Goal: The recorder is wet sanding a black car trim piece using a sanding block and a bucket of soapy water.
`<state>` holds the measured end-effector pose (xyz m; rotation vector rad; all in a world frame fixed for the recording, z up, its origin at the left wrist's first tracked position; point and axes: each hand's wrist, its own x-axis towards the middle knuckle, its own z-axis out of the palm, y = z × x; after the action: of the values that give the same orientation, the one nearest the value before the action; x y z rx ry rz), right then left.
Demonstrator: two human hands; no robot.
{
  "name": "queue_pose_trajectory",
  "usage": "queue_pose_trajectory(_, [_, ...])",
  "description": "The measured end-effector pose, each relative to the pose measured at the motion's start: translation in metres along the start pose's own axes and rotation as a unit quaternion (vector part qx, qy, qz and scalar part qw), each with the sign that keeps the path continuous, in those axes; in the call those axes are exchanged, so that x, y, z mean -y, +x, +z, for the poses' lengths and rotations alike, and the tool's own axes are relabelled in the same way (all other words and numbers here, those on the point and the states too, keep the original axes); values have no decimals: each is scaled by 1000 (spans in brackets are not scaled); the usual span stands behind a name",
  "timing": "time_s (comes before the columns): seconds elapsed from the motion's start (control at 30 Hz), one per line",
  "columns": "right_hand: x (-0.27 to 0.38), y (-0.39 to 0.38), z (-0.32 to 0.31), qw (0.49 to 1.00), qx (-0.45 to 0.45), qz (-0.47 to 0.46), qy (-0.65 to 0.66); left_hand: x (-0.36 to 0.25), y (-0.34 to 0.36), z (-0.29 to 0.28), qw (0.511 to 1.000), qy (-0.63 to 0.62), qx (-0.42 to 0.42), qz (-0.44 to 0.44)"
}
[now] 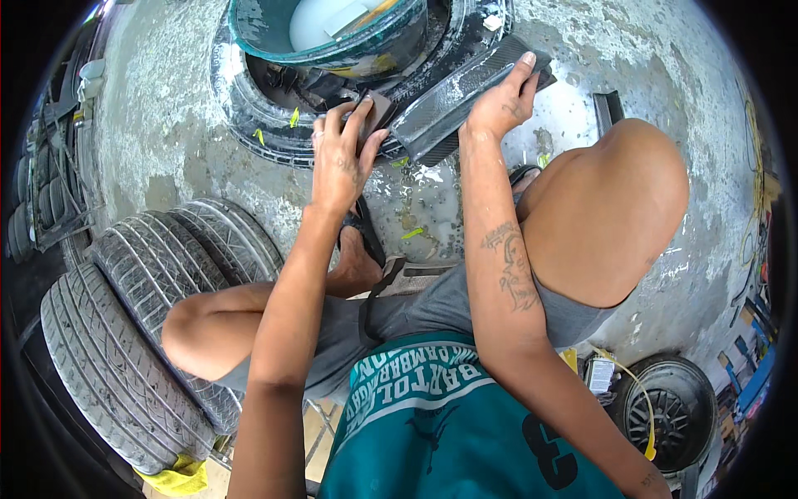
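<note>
A long, channel-shaped panel [445, 108] with a dark woven, carbon-fibre look lies slanted over the edge of a tyre, its surface glossy as if wet. My right hand [501, 104] is closed around its far right part, thumb on top and the other fingers mostly hidden beneath. Beside the panel's near left end, my left hand [339, 154] grips a small, flat dark grey pad [380, 112] between thumb and fingers. Whether the pad touches the panel I cannot tell. Just beyond my hands stands a teal bucket [349, 60] holding cloudy whitish water and a pale block.
The bucket sits within a tyre [249, 121] on the stained floor [150, 133]. Several dusty tyres [108, 358] stand at my left. A dark angled piece [609, 110] lies beyond my right knee. At the lower right is a wheel [665, 407]; a yellow cloth [179, 476] lies lower left.
</note>
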<state>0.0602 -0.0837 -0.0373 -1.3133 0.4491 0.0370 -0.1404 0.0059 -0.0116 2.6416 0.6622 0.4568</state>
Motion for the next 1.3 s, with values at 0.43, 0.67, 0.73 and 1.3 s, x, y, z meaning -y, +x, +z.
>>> queue_pose_trajectory(0.43, [-14, 6, 5, 998, -59, -14, -19, 7, -54, -16, 994, 11, 0, -104])
queue_pose_trajectory(0.67, [-17, 15, 2, 998, -11, -16, 54, -2, -46, -4, 992, 103, -8, -79])
queue_pose_trajectory(0.73, [-17, 17, 2, 999, -21, -27, 28, -3, -41, -3, 989, 95, 4, -112])
queue_pose_trajectory(1.3, [-24, 9, 5, 1000, -5, -3, -18, -13, 16, -1, 993, -35, 49, 106])
